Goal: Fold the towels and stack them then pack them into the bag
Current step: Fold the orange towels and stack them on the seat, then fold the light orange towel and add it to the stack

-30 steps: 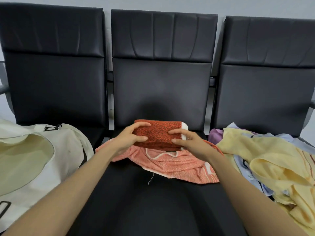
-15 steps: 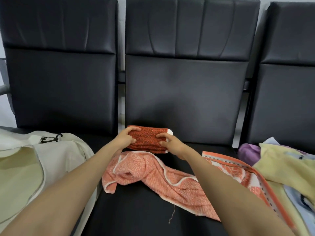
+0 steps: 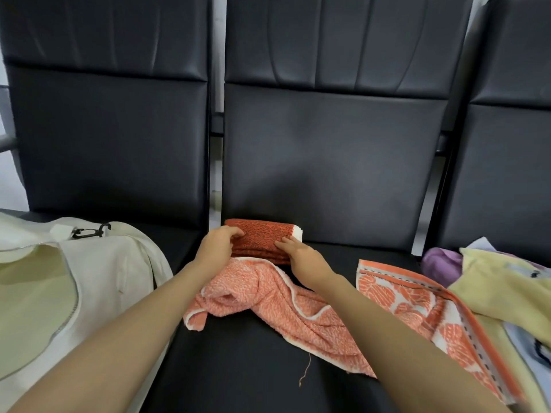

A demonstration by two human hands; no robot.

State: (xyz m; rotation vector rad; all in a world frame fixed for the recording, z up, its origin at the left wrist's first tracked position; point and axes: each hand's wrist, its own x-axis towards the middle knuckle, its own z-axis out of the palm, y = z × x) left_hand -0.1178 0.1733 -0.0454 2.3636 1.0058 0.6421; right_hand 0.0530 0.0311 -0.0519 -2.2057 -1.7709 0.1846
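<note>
Two towels lie loose on the near side of the hands: a crumpled pale-orange towel (image 3: 268, 296) just under the wrists, and a patterned orange towel (image 3: 417, 299) spread out to the right of the right forearm, both on the black seat (image 3: 238, 368). Outward of the left arm sits the cream bag (image 3: 98, 263), its mouth gaping. Well to the right of the right hand a yellow towel (image 3: 501, 281) and a purple towel (image 3: 438, 260) wait in a heap.

Farther in, the left hand (image 3: 219, 248) curls its fingers over the left end of the folded towel (image 3: 265, 241), gripping it. The right hand (image 3: 301, 257) lays its fingers against the front face near the right end; I cannot tell whether it grips or only presses. That dark-orange bundle sits between the two hands, close against the backrest (image 3: 328, 162).

By my reading, this is the first folded piece being set down to start the stack. Next would be letting go without springing the folds, then pulling the crumpled towel toward the body to flatten it. Terry cloth slumps, so its corners need matching before each fold.
</note>
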